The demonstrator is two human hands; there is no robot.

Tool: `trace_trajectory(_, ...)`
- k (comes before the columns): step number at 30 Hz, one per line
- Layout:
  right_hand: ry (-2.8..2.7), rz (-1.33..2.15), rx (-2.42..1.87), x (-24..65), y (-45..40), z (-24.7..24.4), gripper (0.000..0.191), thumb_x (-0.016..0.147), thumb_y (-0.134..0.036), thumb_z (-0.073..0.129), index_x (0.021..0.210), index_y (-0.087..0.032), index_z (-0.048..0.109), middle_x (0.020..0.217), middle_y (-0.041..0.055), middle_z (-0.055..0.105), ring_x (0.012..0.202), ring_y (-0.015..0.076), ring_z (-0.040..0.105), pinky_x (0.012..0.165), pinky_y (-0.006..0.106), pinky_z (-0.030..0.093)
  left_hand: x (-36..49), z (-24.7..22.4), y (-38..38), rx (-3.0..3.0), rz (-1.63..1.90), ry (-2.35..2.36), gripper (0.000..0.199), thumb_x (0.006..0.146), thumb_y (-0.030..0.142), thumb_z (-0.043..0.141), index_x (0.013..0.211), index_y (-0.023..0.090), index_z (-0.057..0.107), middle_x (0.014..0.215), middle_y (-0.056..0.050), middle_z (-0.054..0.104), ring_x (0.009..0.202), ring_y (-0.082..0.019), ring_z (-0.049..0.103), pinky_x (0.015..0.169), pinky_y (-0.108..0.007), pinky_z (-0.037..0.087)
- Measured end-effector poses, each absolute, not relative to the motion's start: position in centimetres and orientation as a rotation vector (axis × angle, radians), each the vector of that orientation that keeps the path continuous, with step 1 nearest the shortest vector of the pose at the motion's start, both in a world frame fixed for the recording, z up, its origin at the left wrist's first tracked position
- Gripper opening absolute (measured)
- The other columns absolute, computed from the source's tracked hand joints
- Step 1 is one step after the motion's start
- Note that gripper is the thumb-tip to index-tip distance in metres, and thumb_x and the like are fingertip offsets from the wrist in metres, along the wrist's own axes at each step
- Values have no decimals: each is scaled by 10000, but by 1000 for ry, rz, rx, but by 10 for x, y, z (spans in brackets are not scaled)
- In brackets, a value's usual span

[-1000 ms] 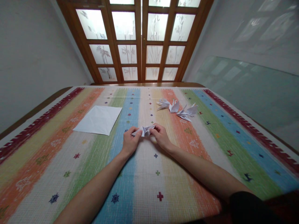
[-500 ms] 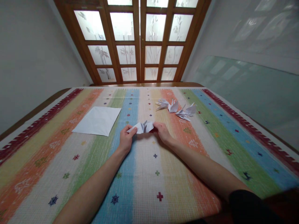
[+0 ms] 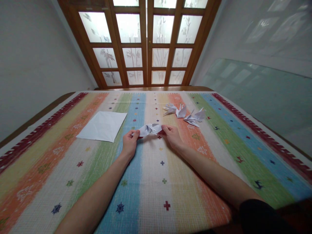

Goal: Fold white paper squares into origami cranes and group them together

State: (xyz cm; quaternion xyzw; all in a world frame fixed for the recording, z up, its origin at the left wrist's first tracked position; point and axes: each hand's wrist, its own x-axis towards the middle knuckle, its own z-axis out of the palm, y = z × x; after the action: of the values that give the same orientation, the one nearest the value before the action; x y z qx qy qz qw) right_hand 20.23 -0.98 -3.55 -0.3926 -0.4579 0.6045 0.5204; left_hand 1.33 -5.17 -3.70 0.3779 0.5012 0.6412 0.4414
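Between my hands, above the middle of the table, is a white folded paper crane [image 3: 150,129], its wings stretched out sideways. My left hand [image 3: 130,142] pinches the left wing tip between thumb and fingers. On the other side, my right hand [image 3: 172,135] pinches the right wing tip. The small folds at the crane's centre are too fine to make out fully. Several finished white paper cranes [image 3: 180,111] sit close together, beyond my right hand. A stack or sheet of white square paper [image 3: 101,126] lies flat to the left of my left hand.
A striped, patterned tablecloth [image 3: 151,195] covers the table. Wooden doors with frosted panes [image 3: 134,54] stand past the far edge. A pale wall [image 3: 31,48] rises on the left, and a greenish glossy panel [image 3: 253,87] is on the right wall.
My hands have drawn slightly apart, the left one moving left and the right one a little right. The crane's wings are spread wider and flatter, and its middle has opened out.
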Motion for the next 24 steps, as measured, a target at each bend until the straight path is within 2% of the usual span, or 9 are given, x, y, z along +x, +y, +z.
trace_trajectory(6, -972, 1662, -859, 202, -12, -33, 381, 668, -529, 769, 731, -166, 672, 705, 52, 710, 605, 166, 647, 512, 257, 462, 11, -37, -50, 870, 1614, 1179, 451, 578, 564, 803, 634, 164, 603, 595, 25, 620, 539, -112, 570, 561, -233, 479)
trace_trajectory(10, -908, 1716, -819, 203, -12, -31, 334, 707, -482, 763, 732, -169, 651, 661, 29, 696, 576, 156, 640, 499, 241, 440, 11, -32, -50, 738, 1631, 1030, 438, 555, 505, 843, 636, 148, 601, 626, 25, 626, 570, -97, 580, 580, -217, 496)
trace_trajectory(16, -822, 1709, -788, 202, -11, -28, 203, 769, -360, 728, 731, -172, 663, 683, 31, 709, 619, 145, 635, 607, 266, 506, 11, -28, -51, 591, 1627, 914, 385, 602, 417, 854, 655, 127, 606, 676, -1, 658, 617, -104, 612, 589, -211, 509)
trace_trajectory(20, -776, 1723, -783, 201, -12, -27, 158, 798, -314, 696, 733, -172, 672, 683, 30, 707, 605, 140, 631, 606, 264, 516, 10, -27, -50, 532, 1627, 904, 341, 637, 374, 839, 668, 128, 604, 691, -13, 670, 630, -120, 624, 588, -226, 506)
trace_trajectory(24, -760, 1736, -777, 203, -11, -27, 138, 814, -293, 684, 736, -179, 670, 712, 25, 718, 617, 135, 641, 616, 258, 529, 8, -28, -48, 603, 1615, 984, 346, 664, 422, 799, 691, 136, 606, 710, -22, 674, 635, -130, 623, 612, -250, 504)
